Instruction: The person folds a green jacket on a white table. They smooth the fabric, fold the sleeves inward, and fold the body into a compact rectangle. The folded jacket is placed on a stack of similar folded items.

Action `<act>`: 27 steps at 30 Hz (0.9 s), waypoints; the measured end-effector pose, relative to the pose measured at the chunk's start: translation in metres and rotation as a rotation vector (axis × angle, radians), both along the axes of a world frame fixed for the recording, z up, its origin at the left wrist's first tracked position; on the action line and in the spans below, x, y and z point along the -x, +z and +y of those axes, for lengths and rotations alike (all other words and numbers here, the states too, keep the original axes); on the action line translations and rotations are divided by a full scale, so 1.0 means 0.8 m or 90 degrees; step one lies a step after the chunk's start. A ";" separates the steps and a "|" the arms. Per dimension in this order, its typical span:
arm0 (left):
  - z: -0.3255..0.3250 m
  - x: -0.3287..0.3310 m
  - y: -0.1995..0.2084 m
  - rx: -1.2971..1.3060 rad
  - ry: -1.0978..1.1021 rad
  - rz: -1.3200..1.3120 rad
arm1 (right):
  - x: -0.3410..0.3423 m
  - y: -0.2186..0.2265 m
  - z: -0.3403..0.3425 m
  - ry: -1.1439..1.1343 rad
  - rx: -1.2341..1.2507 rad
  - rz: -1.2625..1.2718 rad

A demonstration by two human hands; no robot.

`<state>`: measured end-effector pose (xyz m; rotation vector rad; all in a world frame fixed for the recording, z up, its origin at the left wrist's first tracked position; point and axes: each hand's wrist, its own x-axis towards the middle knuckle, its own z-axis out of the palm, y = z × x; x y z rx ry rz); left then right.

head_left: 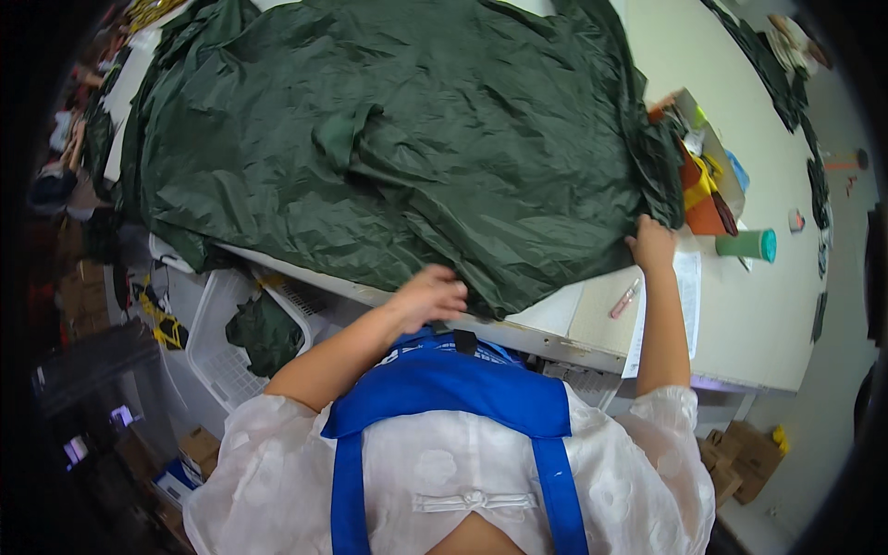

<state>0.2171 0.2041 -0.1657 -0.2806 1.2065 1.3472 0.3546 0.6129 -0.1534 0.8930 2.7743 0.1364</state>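
A large dark green cloth (518, 139), thin, slightly shiny and creased, is spread over the white table (758, 314), with a raised fold near its middle. At its right edge, my right hand (655, 245) has its fingers closed on the cloth, partly hidden by it. My left hand (430, 298) is over the cloth's front edge, close to my body. Its fingers are loosely bent and a little apart, slightly blurred, and nothing shows in them. Whether it touches the cloth is hard to see.
Right of the cloth stand an open box (708, 166) holding mixed items and a green cylinder (747, 245). A printed sheet (689, 287) and a pinkish pen-like stick (624, 299) lie nearby. Below the table's left edge, a white basket (217, 347) contains green cloth (264, 333).
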 end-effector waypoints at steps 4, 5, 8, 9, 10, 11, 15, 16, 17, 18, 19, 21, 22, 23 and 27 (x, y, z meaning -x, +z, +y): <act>-0.052 0.111 0.011 0.270 0.269 0.714 | 0.029 0.011 -0.106 0.061 0.218 0.437; -0.059 0.140 0.005 0.424 0.281 0.949 | 0.033 0.003 -0.139 0.073 0.345 0.340; -0.068 0.209 -0.016 0.321 0.244 0.742 | 0.058 0.005 -0.194 0.141 0.247 0.124; -0.070 0.223 -0.021 0.169 0.297 0.597 | 0.071 0.015 -0.203 0.187 0.219 0.184; -0.075 0.240 -0.024 0.130 0.263 0.597 | 0.094 0.022 -0.217 0.178 0.296 0.296; -0.075 0.250 -0.027 0.085 0.223 0.596 | 0.125 0.040 -0.238 0.162 0.369 0.407; -0.044 0.259 0.027 -0.004 0.127 0.615 | 0.246 0.055 -0.306 -0.063 0.976 0.500; -0.037 0.256 0.050 -0.038 0.103 0.602 | 0.275 0.059 -0.318 -0.154 1.022 0.536; -0.039 0.258 0.051 -0.099 0.072 0.603 | 0.304 0.075 -0.331 -0.271 1.029 0.517; -0.039 0.253 0.070 -0.124 0.009 0.696 | 0.325 0.069 -0.319 -0.312 1.086 0.441; -0.038 0.248 0.094 -0.151 -0.055 0.789 | 0.338 0.065 -0.308 -0.352 1.141 0.364; -0.046 0.248 0.106 -0.206 0.004 0.843 | 0.345 0.086 -0.319 -0.231 1.239 0.491; -0.047 0.245 0.106 -0.236 0.108 0.790 | 0.333 0.111 -0.327 -0.296 1.314 0.582; -0.046 0.240 0.108 -0.267 0.216 0.734 | 0.318 0.135 -0.327 -0.341 1.414 0.608; -0.039 0.191 0.155 -0.478 0.220 0.129 | 0.255 0.136 -0.310 -0.234 1.678 0.615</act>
